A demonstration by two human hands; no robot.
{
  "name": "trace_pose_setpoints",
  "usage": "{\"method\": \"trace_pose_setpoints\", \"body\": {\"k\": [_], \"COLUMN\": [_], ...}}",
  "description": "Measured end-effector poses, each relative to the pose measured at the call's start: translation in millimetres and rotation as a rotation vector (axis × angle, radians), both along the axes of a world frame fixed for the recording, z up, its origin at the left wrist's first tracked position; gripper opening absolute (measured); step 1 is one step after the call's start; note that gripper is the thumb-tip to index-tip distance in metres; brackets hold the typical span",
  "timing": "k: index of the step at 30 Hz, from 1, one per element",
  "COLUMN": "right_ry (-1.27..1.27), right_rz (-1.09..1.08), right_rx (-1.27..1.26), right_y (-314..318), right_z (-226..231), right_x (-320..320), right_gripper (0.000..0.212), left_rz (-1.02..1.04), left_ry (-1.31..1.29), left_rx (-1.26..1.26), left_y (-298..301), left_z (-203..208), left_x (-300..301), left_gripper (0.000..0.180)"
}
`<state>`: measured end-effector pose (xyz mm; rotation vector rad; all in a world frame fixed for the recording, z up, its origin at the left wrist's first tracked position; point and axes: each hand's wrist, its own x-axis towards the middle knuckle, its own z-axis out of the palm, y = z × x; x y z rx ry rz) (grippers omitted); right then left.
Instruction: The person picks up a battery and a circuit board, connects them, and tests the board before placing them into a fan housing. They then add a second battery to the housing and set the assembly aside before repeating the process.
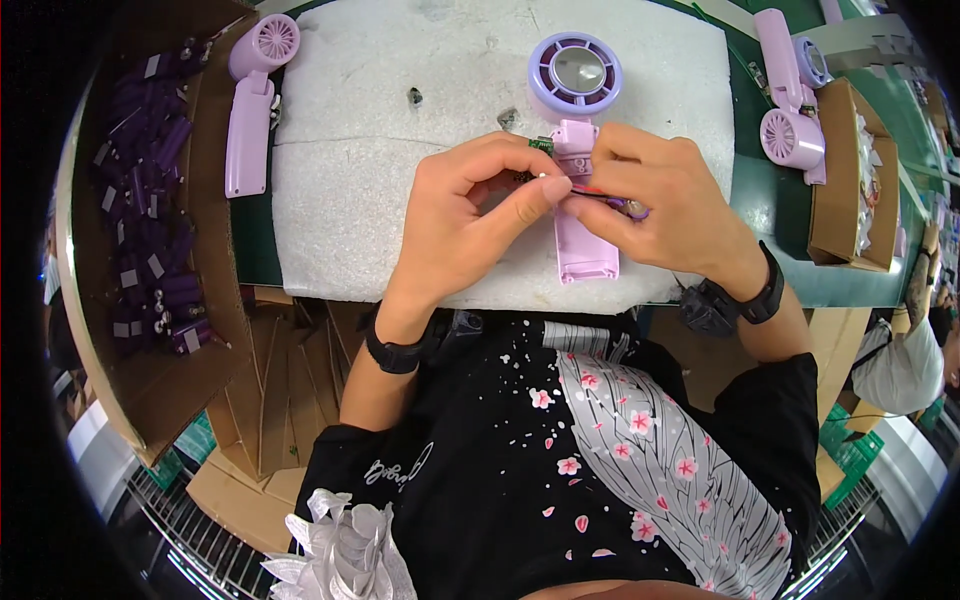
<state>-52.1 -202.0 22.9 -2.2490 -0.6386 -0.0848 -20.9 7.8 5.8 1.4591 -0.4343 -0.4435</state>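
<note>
A handheld fan with a round lilac head (576, 78) and an opened pink handle shell (588, 252) lies before me. Over the handle, my left hand (480, 205) pinches red and black wires (588, 191) between thumb and index finger, with a small white piece (543, 177) at the pinch. A green circuit board (541, 145) shows beside that index finger. My right hand (665, 195) is closed on the other part of the wires, and a purple battery cell (635, 208) peeks out under its fingers, mostly hidden.
White foam sheet (400, 240) covers the green table. At left stand a pink fan (247, 135) and a cardboard box (215, 215) of purple battery cells. Pink fans (793, 138) and a smaller box (835, 205) with white parts are at right. Another person (905, 355) sits far right.
</note>
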Motion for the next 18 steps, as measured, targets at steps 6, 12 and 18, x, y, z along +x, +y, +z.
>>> {"method": "trace_pose_setpoints", "body": {"k": [6, 12, 18], "right_ry": [-0.147, -0.022, 0.027], "right_rz": [-0.133, -0.124, -0.103], "right_rx": [0.04, 0.097, 0.186], "right_y": [1.6, 1.1, -1.2], "right_z": [-0.6, 2.4, -2.4], "right_x": [-2.8, -0.8, 4.1], "right_gripper": [0.017, 0.019, 0.016], "left_rz": [0.042, 0.045, -0.027], "left_ry": [0.078, 0.065, 0.073], "left_rx": [0.038, 0.004, 0.016], "left_y": [-1.8, -2.9, 3.0], "left_z": [4.1, -0.5, -2.2], "left_x": [-0.1, -0.1, 0.5], "left_gripper": [0.013, 0.012, 0.017]}}
